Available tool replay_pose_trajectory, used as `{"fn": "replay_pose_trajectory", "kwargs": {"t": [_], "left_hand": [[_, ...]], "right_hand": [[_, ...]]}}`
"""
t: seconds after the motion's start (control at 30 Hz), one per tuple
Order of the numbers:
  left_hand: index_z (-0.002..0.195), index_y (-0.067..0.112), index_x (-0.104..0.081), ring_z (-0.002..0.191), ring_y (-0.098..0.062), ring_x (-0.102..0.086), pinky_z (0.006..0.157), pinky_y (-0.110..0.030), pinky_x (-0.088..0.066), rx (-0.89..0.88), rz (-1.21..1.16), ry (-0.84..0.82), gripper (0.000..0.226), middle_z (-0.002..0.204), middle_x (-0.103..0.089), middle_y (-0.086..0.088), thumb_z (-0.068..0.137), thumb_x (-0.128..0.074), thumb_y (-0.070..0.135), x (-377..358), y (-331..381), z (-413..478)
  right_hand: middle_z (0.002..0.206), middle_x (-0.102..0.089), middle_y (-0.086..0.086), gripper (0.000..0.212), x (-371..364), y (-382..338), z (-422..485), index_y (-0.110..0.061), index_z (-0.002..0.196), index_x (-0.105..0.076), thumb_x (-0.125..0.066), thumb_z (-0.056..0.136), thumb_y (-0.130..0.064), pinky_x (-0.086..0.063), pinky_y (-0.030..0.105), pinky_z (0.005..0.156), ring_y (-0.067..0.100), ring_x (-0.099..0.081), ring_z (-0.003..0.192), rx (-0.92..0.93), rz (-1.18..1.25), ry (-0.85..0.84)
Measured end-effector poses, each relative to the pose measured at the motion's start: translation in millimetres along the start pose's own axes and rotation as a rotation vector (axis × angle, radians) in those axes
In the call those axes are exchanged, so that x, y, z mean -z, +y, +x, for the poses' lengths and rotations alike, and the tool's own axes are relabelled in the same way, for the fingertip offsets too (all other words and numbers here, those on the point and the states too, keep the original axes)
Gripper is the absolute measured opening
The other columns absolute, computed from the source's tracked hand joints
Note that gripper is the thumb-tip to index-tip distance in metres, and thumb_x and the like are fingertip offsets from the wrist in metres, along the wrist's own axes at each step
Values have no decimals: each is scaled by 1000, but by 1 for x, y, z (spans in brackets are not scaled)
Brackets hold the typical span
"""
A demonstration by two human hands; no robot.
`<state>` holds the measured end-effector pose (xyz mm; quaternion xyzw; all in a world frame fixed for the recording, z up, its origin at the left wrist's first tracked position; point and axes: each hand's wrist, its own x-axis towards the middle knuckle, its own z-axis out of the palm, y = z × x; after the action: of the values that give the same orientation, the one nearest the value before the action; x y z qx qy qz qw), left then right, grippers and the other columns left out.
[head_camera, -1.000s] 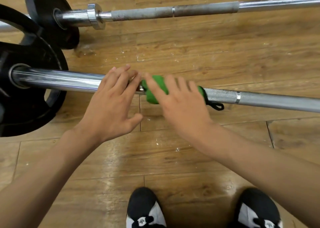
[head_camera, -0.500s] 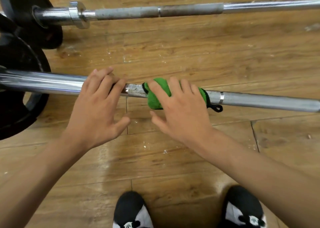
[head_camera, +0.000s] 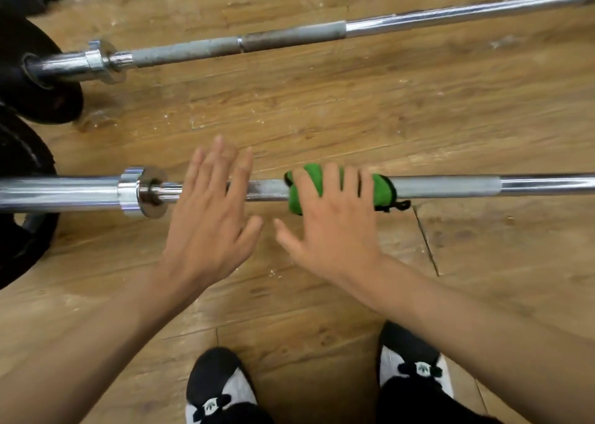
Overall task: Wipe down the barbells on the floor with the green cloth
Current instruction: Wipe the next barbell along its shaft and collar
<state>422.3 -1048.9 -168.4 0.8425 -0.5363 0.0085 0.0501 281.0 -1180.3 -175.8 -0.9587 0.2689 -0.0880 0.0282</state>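
Head view. The right grip [head_camera: 335,227] lies on the green cloth [head_camera: 383,188], which is folded round the shaft of the near barbell [head_camera: 450,187]. Four fingers lie nearly straight across the cloth and the thumb is splayed free on the near side: a released, flat-handed press, not a clench. Judgement: pressing down lets the cloth slide along the rough, dull section without bunching.

The left grip [head_camera: 209,227] is also released, fingers straight and spread over the shaft, between the cloth and the collar [head_camera: 141,192]. Its fingertips are blurred, so I cannot tell whether it bears on the bar. It is likely there to stop the bar rolling.

The far barbell [head_camera: 289,39] lies well apart, with a dull, patchy middle section; by the look of it, not yet wiped.

Both bars lie on a wooden plank floor [head_camera: 354,108], scuffed and flecked with pale marks. Black weight plates [head_camera: 29,246] sit on the left ends. Two black-and-white shoes [head_camera: 219,388] stand on the near side of the bar.
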Motion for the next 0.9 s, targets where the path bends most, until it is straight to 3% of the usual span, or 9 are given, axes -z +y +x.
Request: {"fn": "replay_pose_trajectory", "kwargs": {"t": [0.07,0.13,0.17,0.23,0.37,0.47,0.7,0.8,0.9], "left_hand": [[157,0,-36,150,-39,-35,128,-50,-16,-89,26,-49,79,154,-47,-21,88,-41,38,-10,12,6],[151,0,-46,121,-39,-52,110,-51,-32,-90,49,-52,79,131,-58,-18,84,-46,42,-13,15,2],[148,1,-49,107,-37,-50,100,-49,-34,-79,58,-41,78,121,-58,-16,82,-48,44,-13,14,-4],[146,4,-50,100,-36,-48,94,-48,-34,-79,60,-27,77,116,-57,-14,82,-49,47,-11,14,-14],[147,4,-49,101,-37,-50,95,-50,-35,-58,51,-45,77,120,-58,-15,87,-48,52,-11,20,-29],[145,1,-49,106,-40,-51,99,-55,-35,-45,79,-48,79,125,-57,-18,90,-48,57,-13,31,-40],[127,4,-59,108,-43,-56,94,-56,-39,40,59,-125,61,125,-61,-19,95,-36,51,-5,54,-41],[140,1,-54,133,-46,-50,107,-57,-34,-32,80,-76,68,142,-56,-24,99,-35,51,-8,51,-53],[148,0,-48,143,-45,-44,114,-59,-30,-63,72,-48,72,146,-53,-24,100,-34,52,-10,50,-62]], "right_hand": [[116,-56,16,62,-2,0,-2,-18,137,-56,-46,91,-59,-37,52,96,36,-51,103,94,33,-6],[118,-57,14,57,1,30,-13,-18,141,-56,-43,99,-54,-37,48,92,34,-51,102,138,72,20],[116,-56,14,56,4,50,-23,-18,141,-57,-40,101,-54,-37,47,90,34,-50,101,123,83,30],[113,-54,16,56,9,97,-44,-15,139,-59,-38,102,-53,-36,46,88,34,-48,98,41,60,57],[108,-51,23,57,20,165,-79,-9,133,-60,-34,103,-50,-37,53,91,41,-49,99,-183,42,98],[110,-50,23,58,22,150,-81,-10,125,-64,-34,101,-54,-35,55,96,40,-47,104,-332,106,93],[111,-59,11,53,14,15,-58,-18,125,-65,-37,103,-56,-36,46,88,32,-50,97,15,177,-5],[113,-59,8,53,18,35,-68,-21,135,-61,-32,107,-55,-35,43,87,29,-51,99,116,220,-51],[107,-55,11,58,25,101,-94,-19,133,-61,-25,107,-56,-34,43,82,30,-50,96,16,161,-27]]}}
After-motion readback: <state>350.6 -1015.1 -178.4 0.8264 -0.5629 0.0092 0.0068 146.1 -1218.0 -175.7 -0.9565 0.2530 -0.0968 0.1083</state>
